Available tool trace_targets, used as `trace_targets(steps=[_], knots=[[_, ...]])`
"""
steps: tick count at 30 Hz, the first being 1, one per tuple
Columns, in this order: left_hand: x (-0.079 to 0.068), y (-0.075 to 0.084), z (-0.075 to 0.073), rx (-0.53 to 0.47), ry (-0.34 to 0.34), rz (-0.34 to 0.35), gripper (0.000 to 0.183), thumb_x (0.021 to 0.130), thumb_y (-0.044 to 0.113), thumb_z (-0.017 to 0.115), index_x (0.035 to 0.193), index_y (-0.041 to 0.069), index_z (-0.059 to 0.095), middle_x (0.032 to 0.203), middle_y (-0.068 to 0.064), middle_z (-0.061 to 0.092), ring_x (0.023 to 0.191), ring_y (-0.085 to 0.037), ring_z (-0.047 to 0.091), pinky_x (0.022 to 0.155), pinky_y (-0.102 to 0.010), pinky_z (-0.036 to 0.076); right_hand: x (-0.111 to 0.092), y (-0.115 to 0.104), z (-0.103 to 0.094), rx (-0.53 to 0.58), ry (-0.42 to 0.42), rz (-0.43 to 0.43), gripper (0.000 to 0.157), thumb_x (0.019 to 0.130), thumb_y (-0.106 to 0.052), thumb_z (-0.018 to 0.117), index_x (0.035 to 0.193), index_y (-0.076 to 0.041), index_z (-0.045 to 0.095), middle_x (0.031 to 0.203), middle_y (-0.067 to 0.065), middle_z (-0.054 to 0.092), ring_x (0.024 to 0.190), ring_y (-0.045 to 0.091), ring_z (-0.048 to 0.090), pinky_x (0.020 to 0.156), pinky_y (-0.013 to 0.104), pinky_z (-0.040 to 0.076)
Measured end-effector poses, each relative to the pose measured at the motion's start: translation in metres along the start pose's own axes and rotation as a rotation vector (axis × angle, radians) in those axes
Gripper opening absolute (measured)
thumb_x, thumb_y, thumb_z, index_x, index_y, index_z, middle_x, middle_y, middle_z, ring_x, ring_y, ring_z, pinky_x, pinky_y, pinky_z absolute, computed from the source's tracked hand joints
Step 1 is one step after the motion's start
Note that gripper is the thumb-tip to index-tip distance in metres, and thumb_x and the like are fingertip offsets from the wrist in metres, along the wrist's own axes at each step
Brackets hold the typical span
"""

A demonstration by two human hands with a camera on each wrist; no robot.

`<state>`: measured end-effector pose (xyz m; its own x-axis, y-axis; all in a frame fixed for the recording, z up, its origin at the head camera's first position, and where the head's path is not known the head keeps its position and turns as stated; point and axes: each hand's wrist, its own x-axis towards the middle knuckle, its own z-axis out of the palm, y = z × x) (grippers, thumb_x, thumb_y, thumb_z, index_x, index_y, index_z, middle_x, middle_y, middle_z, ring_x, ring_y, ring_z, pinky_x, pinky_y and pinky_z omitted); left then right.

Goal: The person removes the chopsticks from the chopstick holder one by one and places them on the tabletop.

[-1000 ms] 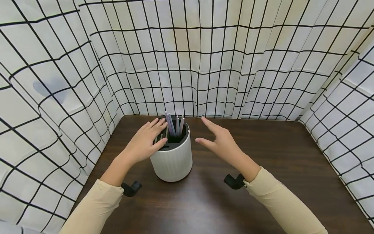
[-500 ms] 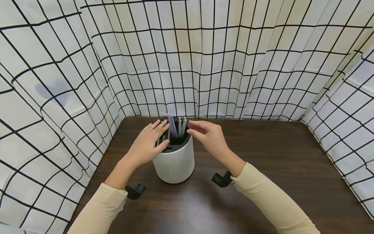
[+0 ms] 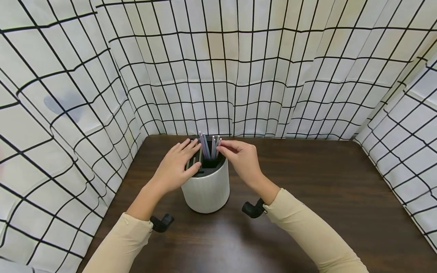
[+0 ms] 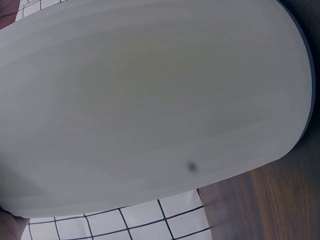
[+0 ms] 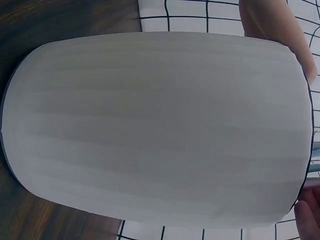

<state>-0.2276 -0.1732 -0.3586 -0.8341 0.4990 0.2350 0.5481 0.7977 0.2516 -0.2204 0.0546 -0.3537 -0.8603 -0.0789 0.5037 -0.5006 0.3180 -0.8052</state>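
Note:
A white ribbed holder (image 3: 206,195) with a black slotted insert stands on the dark wooden table. Several thin lilac-grey sticks (image 3: 205,146) with pale tips lean upright in its larger compartment; their kind is unclear. My left hand (image 3: 175,163) rests over the left side of the holder's top, fingers straight across the slots. At the right rim my right hand (image 3: 244,159) pinches the top of one stick between thumb and forefinger. The holder's wall (image 5: 160,130) fills most of the right wrist view, where fingertips (image 5: 311,207) show beside the sticks. Its outer wall (image 4: 150,110) also covers the left wrist view.
White curtains (image 3: 259,68) with a black grid pattern enclose the table at the back and both sides. Brown tabletop (image 3: 324,178) stretches to the right of the holder. A black wrist mount (image 3: 253,208) sticks out below each sleeve.
My right hand has moved left from beside the holder to its rim, its spread thumb and forefinger closing on a stick. The left hand stays over the holder's top.

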Motion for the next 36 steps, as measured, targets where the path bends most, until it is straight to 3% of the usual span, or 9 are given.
trace_targets(steps=[6, 13, 18, 23, 25, 32, 36], knots=[[0.001, 0.0, 0.0, -0.006, -0.003, 0.001, 0.062, 0.1, 0.04, 0.048, 0.153, 0.01, 0.04, 0.161, -0.009, 0.036, 0.153, -0.033, 0.025, 0.127, -0.052, 0.016, 0.005, -0.008, 0.001, -0.034, 0.03, 0.002, 0.02, 0.087, -0.012, 0.075, 0.104, -0.002, 0.079, 0.101, 0.012, 0.078, 0.09, 0.019, 0.076, 0.075, 0.026, 0.062], [0.0, 0.0, 0.002, -0.005, -0.01, 0.007, 0.061, 0.1, 0.04, 0.047, 0.153, 0.01, 0.039, 0.161, -0.01, 0.035, 0.152, -0.034, 0.025, 0.126, -0.052, 0.016, 0.009, -0.028, -0.022, 0.028, 0.148, -0.085, 0.018, 0.086, -0.008, 0.076, 0.099, 0.002, 0.078, 0.098, 0.015, 0.078, 0.085, 0.014, 0.076, 0.073, 0.016, 0.059], [-0.002, 0.001, 0.002, -0.016, 0.002, 0.008, 0.06, 0.101, 0.039, 0.047, 0.153, 0.01, 0.039, 0.161, -0.011, 0.035, 0.152, -0.035, 0.025, 0.126, -0.053, 0.015, 0.01, -0.05, -0.049, 0.167, 0.272, -0.17, 0.015, 0.086, -0.002, 0.075, 0.097, 0.007, 0.076, 0.095, 0.016, 0.077, 0.081, 0.003, 0.073, 0.074, 0.022, 0.062], [0.0, 0.001, 0.003, -0.015, 0.023, 0.015, 0.06, 0.1, 0.038, 0.047, 0.153, 0.01, 0.04, 0.16, -0.011, 0.036, 0.152, -0.035, 0.025, 0.126, -0.054, 0.016, 0.012, -0.072, -0.076, 0.372, 0.334, -0.23, 0.018, 0.085, 0.004, 0.072, 0.099, 0.016, 0.072, 0.09, 0.002, 0.078, 0.082, 0.015, 0.076, 0.078, 0.031, 0.062], [0.001, 0.002, 0.003, -0.012, 0.017, 0.013, 0.061, 0.1, 0.039, 0.047, 0.153, 0.01, 0.04, 0.16, -0.011, 0.036, 0.152, -0.035, 0.026, 0.126, -0.054, 0.016, 0.011, -0.077, -0.088, 0.44, 0.369, -0.222, 0.019, 0.084, 0.004, 0.073, 0.099, 0.015, 0.072, 0.088, 0.001, 0.078, 0.081, 0.019, 0.077, 0.078, 0.031, 0.062], [0.002, 0.002, 0.001, -0.008, 0.032, 0.009, 0.061, 0.1, 0.039, 0.047, 0.153, 0.01, 0.041, 0.161, -0.011, 0.036, 0.152, -0.035, 0.026, 0.126, -0.053, 0.016, 0.015, -0.076, -0.129, 0.643, 0.512, -0.133, 0.025, 0.077, 0.004, 0.079, 0.098, 0.016, 0.072, 0.081, 0.017, 0.076, 0.073, 0.025, 0.077, 0.072, 0.033, 0.062], [0.0, 0.002, 0.0, -0.002, 0.022, 0.003, 0.061, 0.1, 0.039, 0.047, 0.153, 0.009, 0.041, 0.16, -0.011, 0.036, 0.152, -0.035, 0.026, 0.126, -0.053, 0.016, 0.019, -0.059, -0.146, 0.661, 0.467, -0.023, 0.025, 0.077, 0.002, 0.08, 0.098, 0.014, 0.073, 0.08, 0.016, 0.076, 0.071, 0.024, 0.077, 0.071, 0.033, 0.061]])
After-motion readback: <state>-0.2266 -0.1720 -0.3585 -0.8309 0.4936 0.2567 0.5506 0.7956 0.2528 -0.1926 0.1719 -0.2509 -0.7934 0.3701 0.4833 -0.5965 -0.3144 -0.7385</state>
